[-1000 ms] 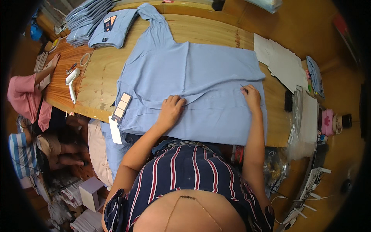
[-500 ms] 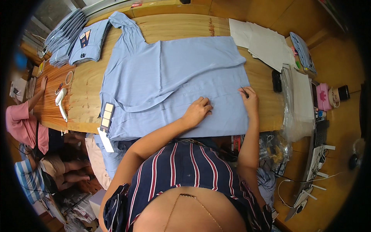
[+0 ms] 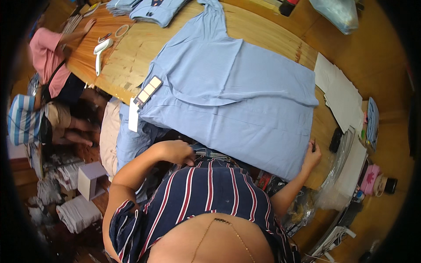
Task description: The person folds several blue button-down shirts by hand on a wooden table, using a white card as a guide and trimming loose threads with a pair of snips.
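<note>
A light blue shirt point(image 3: 263, 83) lies spread across the wooden table point(image 3: 131, 57), one sleeve stretched toward the far side. My right hand point(image 3: 312, 156) is at the garment's lower right edge, closed around a small black tool point(image 3: 313, 147) whose kind I cannot make out. My left hand point(image 3: 177, 152) is off the cloth, by my waist at the table's near edge. Its fingers curl downward, and their tips are partly hidden. A dark tag with pale panels point(image 3: 148, 91) and a white tag point(image 3: 133, 115) hang at the shirt's near left corner.
A white handheld steamer point(image 3: 101, 53) and a tape ring point(image 3: 122, 30) lie on the left. Folded blue garments point(image 3: 160, 11) sit at the far left, white sheets point(image 3: 340, 94) at the right. Another person in pink point(image 3: 48, 57) stands at the left end.
My left hand has left the cloth and drawn back toward my waist. My right hand stays at the shirt's edge with the black tool. The view has turned toward the left.
</note>
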`<state>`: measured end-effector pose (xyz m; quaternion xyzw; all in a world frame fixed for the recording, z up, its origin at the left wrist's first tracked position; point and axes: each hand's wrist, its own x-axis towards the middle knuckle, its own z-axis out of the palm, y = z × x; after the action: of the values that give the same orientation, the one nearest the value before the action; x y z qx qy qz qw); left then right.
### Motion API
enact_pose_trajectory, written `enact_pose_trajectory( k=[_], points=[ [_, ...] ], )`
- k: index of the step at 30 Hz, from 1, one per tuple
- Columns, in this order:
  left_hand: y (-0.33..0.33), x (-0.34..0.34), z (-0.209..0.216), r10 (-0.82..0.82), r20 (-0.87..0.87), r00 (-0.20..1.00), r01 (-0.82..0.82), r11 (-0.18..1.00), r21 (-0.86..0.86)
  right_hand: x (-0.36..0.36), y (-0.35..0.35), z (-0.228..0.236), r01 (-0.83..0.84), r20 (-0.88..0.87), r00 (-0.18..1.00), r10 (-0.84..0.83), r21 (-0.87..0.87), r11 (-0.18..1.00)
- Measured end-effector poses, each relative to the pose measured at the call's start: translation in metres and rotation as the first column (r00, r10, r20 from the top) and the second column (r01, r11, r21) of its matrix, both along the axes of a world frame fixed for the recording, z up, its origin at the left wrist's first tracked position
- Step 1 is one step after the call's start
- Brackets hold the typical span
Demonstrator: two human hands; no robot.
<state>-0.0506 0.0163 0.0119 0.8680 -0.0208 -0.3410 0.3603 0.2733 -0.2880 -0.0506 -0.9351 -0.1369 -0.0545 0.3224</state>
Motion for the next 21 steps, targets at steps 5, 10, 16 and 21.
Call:
enact_pose_trajectory(
  k=[5,10,16,21],
  points=[
    [0.014,-0.022,0.012,0.536,0.356,0.766,-0.608,0.783,0.129,-0.022,0.063,0.014,-0.485,-0.037,0.869,0.493,0.136,0.864],
    [0.025,-0.014,0.015,0.57,0.516,0.639,-0.725,0.67,0.158,-0.042,0.103,0.013,-0.615,-0.159,0.782,0.603,-0.034,0.788],
    [0.024,-0.003,0.013,0.58,0.41,0.704,-0.649,0.76,0.041,-0.044,0.1,0.01,-0.531,-0.187,0.833,0.521,-0.007,0.847],
    [0.055,-0.024,0.026,0.681,0.34,0.649,-0.738,0.672,0.061,-0.021,-0.034,-0.004,-0.091,-0.219,0.967,0.127,0.168,0.982]
  ],
)
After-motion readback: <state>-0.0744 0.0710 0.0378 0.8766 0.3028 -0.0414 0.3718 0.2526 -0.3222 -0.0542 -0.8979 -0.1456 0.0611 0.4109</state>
